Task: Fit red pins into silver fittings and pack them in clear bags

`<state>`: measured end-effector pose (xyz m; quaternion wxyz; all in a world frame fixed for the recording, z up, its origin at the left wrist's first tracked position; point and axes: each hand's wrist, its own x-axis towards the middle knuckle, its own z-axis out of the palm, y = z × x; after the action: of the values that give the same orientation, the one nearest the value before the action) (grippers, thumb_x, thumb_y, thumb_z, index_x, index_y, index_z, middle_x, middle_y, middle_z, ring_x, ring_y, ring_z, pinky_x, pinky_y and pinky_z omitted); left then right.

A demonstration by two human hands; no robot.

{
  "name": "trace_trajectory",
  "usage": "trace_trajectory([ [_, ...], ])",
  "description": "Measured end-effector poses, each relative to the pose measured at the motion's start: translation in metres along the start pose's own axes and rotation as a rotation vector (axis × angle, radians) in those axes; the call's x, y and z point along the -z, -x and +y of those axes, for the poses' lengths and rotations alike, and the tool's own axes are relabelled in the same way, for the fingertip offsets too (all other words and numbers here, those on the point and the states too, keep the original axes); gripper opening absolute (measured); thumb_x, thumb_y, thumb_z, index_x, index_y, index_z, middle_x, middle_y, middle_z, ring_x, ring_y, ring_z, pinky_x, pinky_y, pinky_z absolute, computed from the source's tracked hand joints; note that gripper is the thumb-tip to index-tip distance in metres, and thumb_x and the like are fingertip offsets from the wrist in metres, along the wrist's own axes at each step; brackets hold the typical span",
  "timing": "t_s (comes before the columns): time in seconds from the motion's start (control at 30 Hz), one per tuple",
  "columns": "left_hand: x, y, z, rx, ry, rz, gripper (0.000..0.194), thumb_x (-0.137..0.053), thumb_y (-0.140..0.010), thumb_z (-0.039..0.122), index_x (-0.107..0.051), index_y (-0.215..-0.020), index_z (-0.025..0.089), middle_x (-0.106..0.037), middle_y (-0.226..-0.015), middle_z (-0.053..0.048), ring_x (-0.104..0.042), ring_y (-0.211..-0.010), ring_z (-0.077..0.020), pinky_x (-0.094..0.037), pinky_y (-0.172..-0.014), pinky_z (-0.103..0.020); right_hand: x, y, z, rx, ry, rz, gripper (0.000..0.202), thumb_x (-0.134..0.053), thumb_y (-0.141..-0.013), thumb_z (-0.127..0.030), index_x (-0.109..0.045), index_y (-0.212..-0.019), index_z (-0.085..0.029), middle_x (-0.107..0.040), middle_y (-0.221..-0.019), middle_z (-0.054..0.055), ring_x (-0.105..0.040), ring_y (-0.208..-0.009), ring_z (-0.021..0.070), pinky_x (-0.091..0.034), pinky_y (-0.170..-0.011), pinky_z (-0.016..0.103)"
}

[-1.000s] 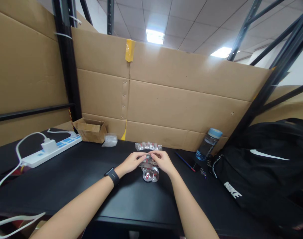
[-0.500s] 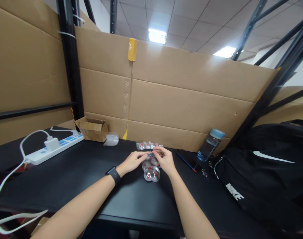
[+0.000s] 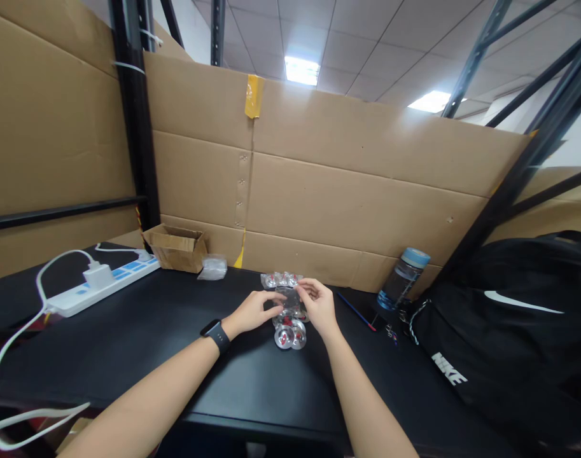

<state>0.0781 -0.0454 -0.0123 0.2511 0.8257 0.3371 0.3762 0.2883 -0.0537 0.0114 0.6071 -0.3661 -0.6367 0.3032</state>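
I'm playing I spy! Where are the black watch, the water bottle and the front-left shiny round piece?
Black watch [image 3: 218,337]: head view, on its band.
Water bottle [image 3: 401,280]: head view, on its clear side.
Front-left shiny round piece [image 3: 284,337]: head view, near its middle.

Glossy, see-through plastic wrapping glints between left hand and right hand above a smooth tabletop with a soft sheen, matt cardboard panels beyond both and a dull cloth backpack right of the right hand
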Motion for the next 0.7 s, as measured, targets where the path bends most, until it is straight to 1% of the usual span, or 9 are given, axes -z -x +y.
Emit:
trace_trajectory([
  [0.1, 0.000, 0.000, 0.003, 0.003, 0.030, 0.030, 0.031, -0.059, -0.095, 0.040, -0.075, -0.118, 0.026, -0.075, -0.120, -0.002, -0.069, -0.111, -0.0225, -0.049, -0.099, -0.030, 0.000, -0.001, -0.002, 0.007, -0.007, 0.034, 0.025, -0.075, -0.083, -0.038, -0.071, -0.098, -0.018, -0.075, -0.090, 0.008, -0.071, -0.080, 0.0209, -0.055, -0.068, 0.030],
  [0.2, 0.001, -0.002, 0.003, 0.016, 0.084, 0.092, 0.030, -0.058, -0.097, 0.042, -0.077, -0.111, 0.024, -0.077, -0.114, -0.003, -0.070, -0.108, -0.0230, -0.050, -0.099, -0.031, 0.001, -0.001, -0.003, 0.015, 0.039, 0.056, 0.030, -0.073, -0.084, -0.040, -0.069, -0.105, -0.018, -0.075, -0.094, 0.009, -0.070, -0.086, 0.0217, -0.054, -0.071, 0.030],
  [0.27, 0.001, -0.004, 0.002, 0.032, 0.150, 0.134, 0.031, -0.059, -0.096, 0.043, -0.078, -0.107, 0.022, -0.078, -0.111, -0.005, -0.071, -0.106, -0.0241, -0.051, -0.098, -0.033, 0.002, -0.001, -0.003, 0.021, 0.087, 0.028, 0.038, -0.075, -0.082, -0.038, -0.066, -0.114, -0.020, -0.074, -0.104, 0.009, -0.069, -0.092, 0.0223, -0.054, -0.070, 0.029],
  [0.33, 0.000, -0.006, -0.001, 0.059, 0.258, 0.154, 0.033, -0.061, -0.094, 0.044, -0.077, -0.106, 0.018, -0.077, -0.109, -0.008, -0.071, -0.103, -0.0253, -0.052, -0.095, -0.034, 0.003, 0.000, -0.001, 0.007, 0.092, -0.037, 0.049, -0.078, -0.078, -0.034, -0.060, -0.123, -0.022, -0.071, -0.112, 0.009, -0.069, -0.094, 0.0219, -0.053, -0.069, 0.028],
  [0.4, -0.002, -0.008, -0.003, 0.095, 0.394, 0.165, 0.036, -0.064, -0.092, 0.046, -0.075, -0.108, 0.016, -0.077, -0.107, -0.011, -0.072, -0.099, -0.0252, -0.055, -0.090, -0.035, 0.002, 0.002, 0.002, -0.047, 0.037, -0.113, 0.057, -0.077, -0.079, -0.033, -0.053, -0.130, -0.024, -0.071, -0.108, 0.007, -0.070, -0.082, 0.0190, -0.053, -0.066, 0.027],
  [0.47, -0.004, -0.009, -0.006, 0.118, 0.506, 0.193, 0.037, -0.067, -0.089, 0.047, -0.072, -0.107, 0.014, -0.076, -0.103, -0.011, -0.072, -0.094, -0.0236, -0.056, -0.087, -0.034, 0.000, 0.004, 0.004, -0.115, -0.033, -0.162, 0.059, -0.074, -0.081, -0.034, -0.048, -0.133, -0.026, -0.071, -0.095, 0.003, -0.068, -0.065, 0.0152, -0.052, -0.059, 0.026],
  [0.53, -0.007, -0.011, -0.008, 0.122, 0.581, 0.253, 0.034, -0.071, -0.086, 0.046, -0.067, -0.102, 0.016, -0.075, -0.095, -0.009, -0.072, -0.089, -0.0210, -0.056, -0.084, -0.033, -0.001, 0.005, 0.005, -0.148, -0.069, -0.169, 0.057, -0.074, -0.081, -0.033, -0.047, -0.130, -0.026, -0.069, -0.083, 0.000, -0.065, -0.057, 0.0140, -0.051, -0.055, 0.025],
  [0.6, -0.008, -0.011, -0.010, 0.113, 0.630, 0.328, 0.032, -0.073, -0.084, 0.045, -0.058, -0.095, 0.019, -0.072, -0.089, -0.004, -0.071, -0.085, -0.0183, -0.056, -0.080, -0.030, -0.002, 0.005, 0.007, -0.153, -0.083, -0.148, 0.051, -0.075, -0.080, -0.032, -0.048, -0.123, -0.025, -0.069, -0.075, -0.002, -0.065, -0.058, 0.0148, -0.051, -0.056, 0.025],
  [0.7, -0.005, -0.012, -0.012, 0.080, 0.615, 0.391, 0.033, -0.075, -0.082, 0.041, -0.050, -0.082, 0.020, -0.071, -0.093, -0.004, -0.070, -0.088, -0.0172, -0.055, -0.079, -0.028, -0.002, 0.004, 0.009, -0.135, -0.094, -0.116, 0.032, -0.075, -0.081, -0.030, -0.054, -0.104, -0.023, -0.071, -0.076, 0.000, -0.068, -0.066, 0.0164, -0.053, -0.063, 0.026],
])
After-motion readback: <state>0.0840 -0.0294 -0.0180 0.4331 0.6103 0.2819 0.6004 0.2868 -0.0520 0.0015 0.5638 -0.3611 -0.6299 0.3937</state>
